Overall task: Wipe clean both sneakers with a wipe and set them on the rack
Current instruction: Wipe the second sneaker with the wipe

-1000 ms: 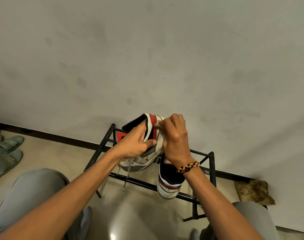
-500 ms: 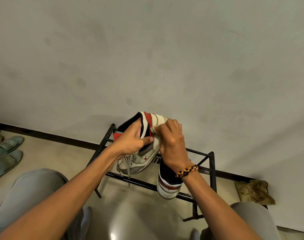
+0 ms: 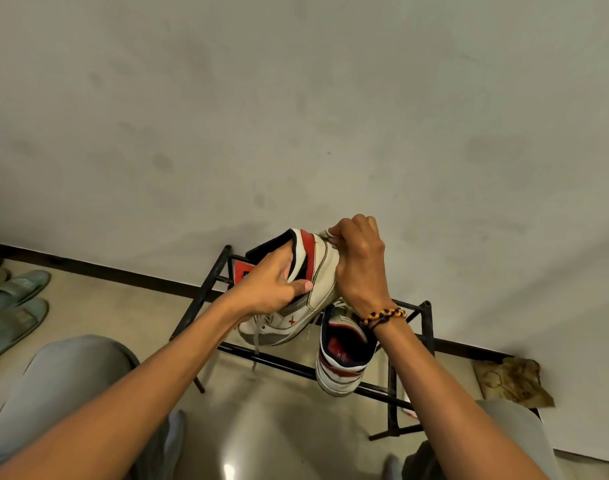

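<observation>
My left hand (image 3: 273, 284) grips a white, red and navy high-top sneaker (image 3: 316, 271) by its collar, fingers inside the opening, holding it tilted above the black metal rack (image 3: 429, 327). My right hand (image 3: 360, 263) pinches a small white wipe (image 3: 329, 235) against the sneaker's heel. The second sneaker (image 3: 341, 362) sits on the rack's top bars below my right wrist, heel toward me, opening up.
The rack stands against a pale wall on a glossy beige floor. Green slippers (image 3: 13, 306) lie at the far left. A crumpled brown paper bag (image 3: 510, 379) sits by the wall at the right. My grey-trousered knees fill the lower corners.
Both hands have lifted the held sneaker slightly. My right hand with the wipe has slid up toward the top of the heel.
</observation>
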